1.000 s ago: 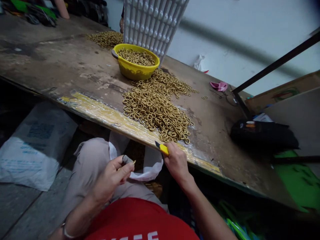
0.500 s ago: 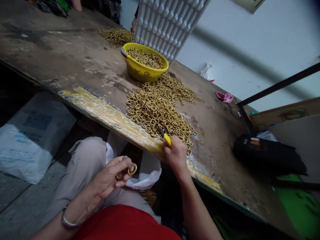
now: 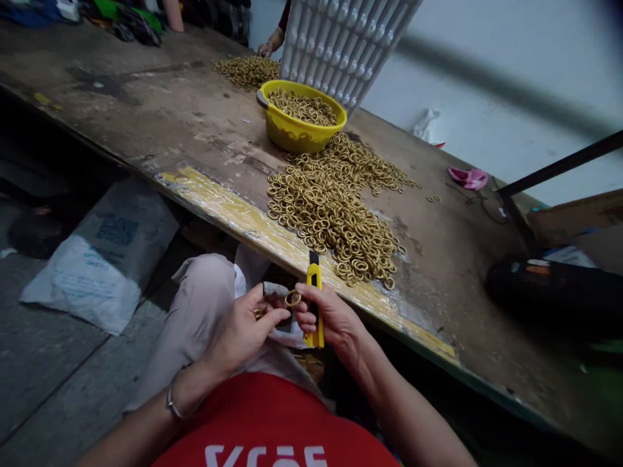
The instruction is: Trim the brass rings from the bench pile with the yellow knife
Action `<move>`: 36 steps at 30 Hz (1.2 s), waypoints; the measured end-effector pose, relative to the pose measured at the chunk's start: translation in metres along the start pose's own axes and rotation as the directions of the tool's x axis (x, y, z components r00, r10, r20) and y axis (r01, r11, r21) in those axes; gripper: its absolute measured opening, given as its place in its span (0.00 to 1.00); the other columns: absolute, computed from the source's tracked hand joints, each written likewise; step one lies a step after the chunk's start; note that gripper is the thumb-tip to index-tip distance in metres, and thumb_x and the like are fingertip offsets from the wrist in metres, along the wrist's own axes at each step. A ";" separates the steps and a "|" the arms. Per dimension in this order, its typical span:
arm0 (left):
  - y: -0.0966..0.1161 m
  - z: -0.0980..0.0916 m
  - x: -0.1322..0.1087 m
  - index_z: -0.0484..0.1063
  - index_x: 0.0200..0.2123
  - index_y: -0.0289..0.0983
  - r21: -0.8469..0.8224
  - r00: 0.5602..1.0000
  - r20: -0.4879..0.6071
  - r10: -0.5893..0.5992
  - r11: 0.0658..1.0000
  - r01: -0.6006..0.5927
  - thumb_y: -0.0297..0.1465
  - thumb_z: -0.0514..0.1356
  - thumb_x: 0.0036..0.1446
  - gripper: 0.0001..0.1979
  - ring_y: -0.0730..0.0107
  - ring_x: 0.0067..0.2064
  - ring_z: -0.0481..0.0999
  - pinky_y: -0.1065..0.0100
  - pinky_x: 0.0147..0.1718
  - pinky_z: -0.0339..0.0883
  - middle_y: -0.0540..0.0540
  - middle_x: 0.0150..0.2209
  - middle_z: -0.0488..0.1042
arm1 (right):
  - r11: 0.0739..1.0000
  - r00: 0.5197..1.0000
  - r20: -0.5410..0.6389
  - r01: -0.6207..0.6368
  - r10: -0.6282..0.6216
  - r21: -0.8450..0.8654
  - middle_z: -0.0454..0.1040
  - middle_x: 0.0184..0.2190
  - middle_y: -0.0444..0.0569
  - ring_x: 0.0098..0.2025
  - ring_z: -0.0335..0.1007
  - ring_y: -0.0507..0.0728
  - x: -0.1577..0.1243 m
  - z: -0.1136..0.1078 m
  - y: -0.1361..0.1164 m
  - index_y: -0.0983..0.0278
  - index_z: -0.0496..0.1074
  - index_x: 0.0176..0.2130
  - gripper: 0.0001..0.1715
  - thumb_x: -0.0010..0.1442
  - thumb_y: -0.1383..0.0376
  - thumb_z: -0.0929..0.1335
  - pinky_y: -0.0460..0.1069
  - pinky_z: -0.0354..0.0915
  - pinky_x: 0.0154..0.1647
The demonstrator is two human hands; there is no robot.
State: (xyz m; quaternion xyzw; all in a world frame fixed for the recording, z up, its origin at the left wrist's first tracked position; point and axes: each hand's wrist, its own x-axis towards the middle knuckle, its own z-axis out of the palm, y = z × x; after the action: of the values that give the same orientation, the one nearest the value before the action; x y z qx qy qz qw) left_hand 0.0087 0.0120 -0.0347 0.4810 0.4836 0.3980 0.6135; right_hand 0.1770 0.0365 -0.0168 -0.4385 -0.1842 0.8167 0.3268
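My left hand (image 3: pixel 241 331) is closed around brass-coloured rings (image 3: pixel 258 314), partly hidden by its fingers. A grey cover (image 3: pixel 275 289) sits on one of its fingers. My right hand (image 3: pixel 341 318) grips a yellow utility knife (image 3: pixel 314 277), its dark end pointing up toward the table. Between the two hands, a single ring (image 3: pixel 293 305) is pinched by the right thumb and fingers, close to the left fingertips. Just beyond the hands, a heap of similar rings (image 3: pixel 331 207) lies on the table.
A yellow basin (image 3: pixel 302 135) full of rings stands behind the heap on the worn table (image 3: pixel 170 110). Farther back, a person's hand (image 3: pixel 265 49) touches another ring pile (image 3: pixel 246 71), beside a ribbed translucent panel (image 3: pixel 341 45). A white sack (image 3: pixel 107 253) lies on the floor at left.
My right hand has come back from the heap's near edge to my left hand, bringing the knife and a ring. The knife now stands more upright. The view has shifted a little.
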 end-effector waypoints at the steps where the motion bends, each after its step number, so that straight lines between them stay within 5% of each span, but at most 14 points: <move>1: 0.001 0.002 -0.001 0.73 0.37 0.36 0.076 0.998 -0.040 0.051 0.996 -0.047 0.31 0.63 0.53 0.07 0.74 0.26 0.71 0.73 0.27 0.67 0.50 0.29 0.76 | 1.000 1.000 0.008 -0.001 0.001 0.006 0.62 0.16 0.36 0.14 0.48 0.42 0.001 0.001 0.001 0.65 0.63 0.24 0.23 0.46 0.56 0.77 0.40 0.45 0.13; 5: 0.002 0.006 -0.002 0.74 0.31 0.36 0.205 0.985 -0.072 0.155 0.969 -0.137 0.30 0.61 0.55 0.04 0.69 0.34 0.73 0.70 0.35 0.68 0.47 0.31 0.76 | 0.996 0.999 0.001 0.034 -0.034 -0.079 0.61 0.18 0.36 0.15 0.47 0.43 0.000 0.006 0.005 0.64 0.61 0.24 0.24 0.47 0.53 0.75 0.42 0.45 0.14; 8: 0.001 0.003 0.001 0.71 0.29 0.36 0.050 1.000 -0.023 0.006 0.999 -0.005 0.31 0.61 0.54 0.05 0.75 0.24 0.68 0.74 0.24 0.63 0.52 0.23 0.71 | 0.890 0.973 -0.043 0.189 -0.227 -0.414 0.57 0.18 0.37 0.17 0.48 0.46 -0.008 0.005 0.008 0.63 0.62 0.25 0.22 0.57 0.49 0.67 0.43 0.47 0.17; 10: 0.000 0.001 0.003 0.68 0.29 0.37 -0.112 0.991 0.041 -0.125 0.985 0.129 0.34 0.62 0.53 0.07 0.80 0.18 0.59 0.77 0.17 0.54 0.57 0.17 0.63 | 0.606 0.900 -0.008 0.287 -0.436 -0.741 0.57 0.19 0.38 0.20 0.50 0.47 -0.016 0.000 0.011 0.63 0.62 0.25 0.19 0.61 0.54 0.64 0.44 0.48 0.21; 13: 0.000 -0.001 0.006 0.66 0.30 0.37 -0.229 0.971 0.105 -0.215 0.945 0.234 0.37 0.65 0.50 0.12 0.83 0.15 0.53 0.79 0.13 0.47 0.60 0.15 0.61 | 0.072 0.809 0.145 0.224 -0.570 -0.972 0.62 0.22 0.41 0.24 0.55 0.50 -0.027 -0.007 0.017 0.63 0.62 0.25 0.12 0.61 0.67 0.63 0.46 0.50 0.27; 15: 0.001 0.000 0.008 0.66 0.29 0.37 -0.235 0.965 0.123 -0.233 0.938 0.256 0.38 0.66 0.49 0.14 0.83 0.15 0.53 0.79 0.12 0.46 0.59 0.15 0.61 | -0.132 0.806 0.189 0.138 -0.561 -0.982 0.67 0.24 0.44 0.26 0.60 0.51 -0.031 -0.010 0.020 0.63 0.64 0.27 0.08 0.57 0.72 0.62 0.46 0.51 0.28; 18: 0.001 0.003 0.011 0.66 0.28 0.37 -0.207 0.962 0.144 -0.233 0.943 0.259 0.39 0.65 0.49 0.14 0.83 0.14 0.52 0.78 0.12 0.46 0.59 0.15 0.61 | -0.290 0.822 0.193 0.035 -0.536 -0.956 0.73 0.28 0.46 0.29 0.66 0.53 -0.030 -0.007 0.022 0.64 0.67 0.32 0.09 0.54 0.76 0.63 0.47 0.52 0.30; 24: 0.015 -0.005 0.001 0.64 0.25 0.37 -0.095 0.959 0.191 -0.208 0.969 0.229 0.36 0.63 0.52 0.12 0.82 0.16 0.53 0.78 0.14 0.47 0.58 0.15 0.60 | -0.406 0.824 0.063 -0.209 -0.563 -0.890 0.76 0.31 0.49 0.30 0.70 0.55 -0.027 -0.022 0.011 0.64 0.69 0.37 0.09 0.59 0.75 0.62 0.48 0.52 0.29; 27: 0.025 -0.015 -0.011 0.67 0.27 0.36 -0.060 0.936 0.269 -0.226 0.966 0.250 0.36 0.63 0.53 0.11 0.81 0.18 0.56 0.77 0.16 0.49 0.56 0.17 0.61 | -0.333 0.731 -0.058 -0.379 -0.680 -0.863 0.76 0.30 0.50 0.31 0.70 0.56 -0.036 -0.044 -0.002 0.65 0.70 0.37 0.09 0.58 0.75 0.63 0.48 0.53 0.30; 31: 0.020 -0.014 -0.008 0.68 0.29 0.35 -0.173 0.918 0.314 -0.243 0.936 0.307 0.43 0.64 0.52 0.16 0.82 0.18 0.51 0.78 0.15 0.44 0.57 0.16 0.58 | -0.313 0.608 0.073 -0.298 -0.790 -0.902 0.75 0.33 0.50 0.35 0.70 0.56 -0.039 -0.059 -0.021 0.64 0.71 0.38 0.07 0.61 0.70 0.64 0.47 0.55 0.34; 36: 0.003 0.001 0.012 0.66 0.30 0.35 -0.331 0.950 0.193 -0.244 0.896 0.298 0.38 0.67 0.50 0.15 0.83 0.18 0.55 0.79 0.13 0.43 0.55 0.20 0.64 | -0.347 0.610 -0.002 -0.454 -0.792 -0.821 0.74 0.33 0.50 0.31 0.67 0.55 -0.011 -0.062 -0.034 0.64 0.70 0.34 0.08 0.63 0.63 0.65 0.49 0.49 0.29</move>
State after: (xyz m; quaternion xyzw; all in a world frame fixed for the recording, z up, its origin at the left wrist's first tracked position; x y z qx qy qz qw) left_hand 0.0121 0.0239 -0.0340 0.3178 0.4195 0.3529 0.7737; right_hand 0.2464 0.0542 -0.0240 -0.7247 -0.6870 -0.0453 0.0256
